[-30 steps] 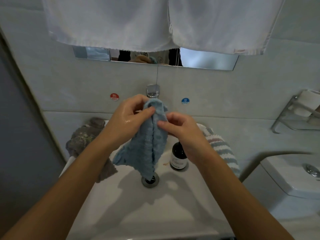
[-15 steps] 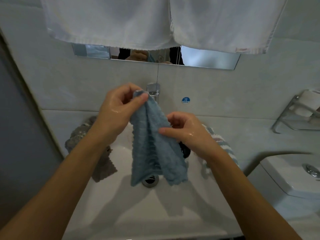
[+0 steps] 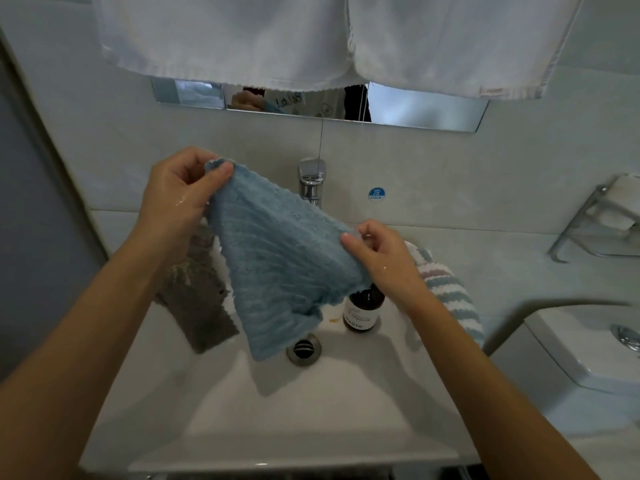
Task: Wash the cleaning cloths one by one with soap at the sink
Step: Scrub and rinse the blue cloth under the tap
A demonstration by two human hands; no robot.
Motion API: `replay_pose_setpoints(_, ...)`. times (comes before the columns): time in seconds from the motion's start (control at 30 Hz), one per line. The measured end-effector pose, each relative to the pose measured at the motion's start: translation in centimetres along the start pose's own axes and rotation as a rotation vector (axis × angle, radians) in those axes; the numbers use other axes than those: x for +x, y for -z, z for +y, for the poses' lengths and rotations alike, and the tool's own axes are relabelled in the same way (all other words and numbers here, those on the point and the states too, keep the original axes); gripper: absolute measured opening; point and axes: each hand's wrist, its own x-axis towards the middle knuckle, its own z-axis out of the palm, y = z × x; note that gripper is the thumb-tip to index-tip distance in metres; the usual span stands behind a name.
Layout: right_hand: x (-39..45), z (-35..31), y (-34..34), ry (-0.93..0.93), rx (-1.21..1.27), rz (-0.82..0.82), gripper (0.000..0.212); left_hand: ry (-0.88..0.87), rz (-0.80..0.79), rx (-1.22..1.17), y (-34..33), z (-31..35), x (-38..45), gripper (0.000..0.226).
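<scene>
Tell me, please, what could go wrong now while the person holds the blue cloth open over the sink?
The blue cloth hangs right above the dark bottle standing in the sink; lowering it could tip the bottle. The striped cloth is draped over the sink's edge and the right hand might brush it off.

cloths 3: blue cloth point(image 3: 280, 268), grey cloth point(image 3: 201, 306), striped cloth point(image 3: 446, 289) | bottle point(image 3: 362, 311) 1 | tap point(image 3: 311, 181) 1

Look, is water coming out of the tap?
No, the tap shows no stream; both hands just hold the blue cloth spread above the sink.
</scene>
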Motion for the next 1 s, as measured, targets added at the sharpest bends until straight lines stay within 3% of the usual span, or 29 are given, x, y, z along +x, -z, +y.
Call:
replay_pose_setpoints(0.13, -0.1, -0.4, 1.0, 0.022, 0.027, -0.082, 0.017, 0.048, 0.089, -0.052, 1.0, -0.7, 0.3, 0.019)
replay_pose_setpoints(0.23, -0.4, -1.0, 2.3, 0.040, 0.120, -0.130, 0.011, 0.073, 0.051, -0.057, 1.7, -0.8, 0.3, 0.030)
replay_pose_setpoints(0.33, -0.3, -2.3, 3.5, 0.140, 0.234, 0.116, 0.015, 0.070, -0.025, -0.019, 1.9, -0.8, -0.1, 0.033)
replay_pose_setpoints(0.4, 0.1, -3.2, 4.1, 0.176, 0.283, 0.187, 0.017, 0.057, -0.062, 0.027, 1.6, -1.0, -0.4, 0.028)
replay_pose_setpoints(0.5, 0.4, -3.8, 4.4, 0.147, 0.240, 0.113, 0.015, 0.063, -0.043, 0.034, 1.1, -1.3, -0.6, 0.020)
replay_pose_setpoints(0.67, 0.4, -3.6, 4.8, 0.063, 0.330, 0.093, 0.012, 0.111, -0.028, -0.015, 1.3, -1.3, -0.6, 0.030)
replay_pose_setpoints(0.8, 0.5, -3.3, 4.3, -0.009, 0.413, 0.144, 0.009, 0.148, -0.042, -0.013, 1.3, -1.3, -0.5, 0.019)
replay_pose_setpoints(1.0, 0.4, -3.5, 4.0, -0.074, 0.530, 0.130, 0.014, 0.176, -0.037, -0.066, 1.0, -0.4, -0.7, 0.020)
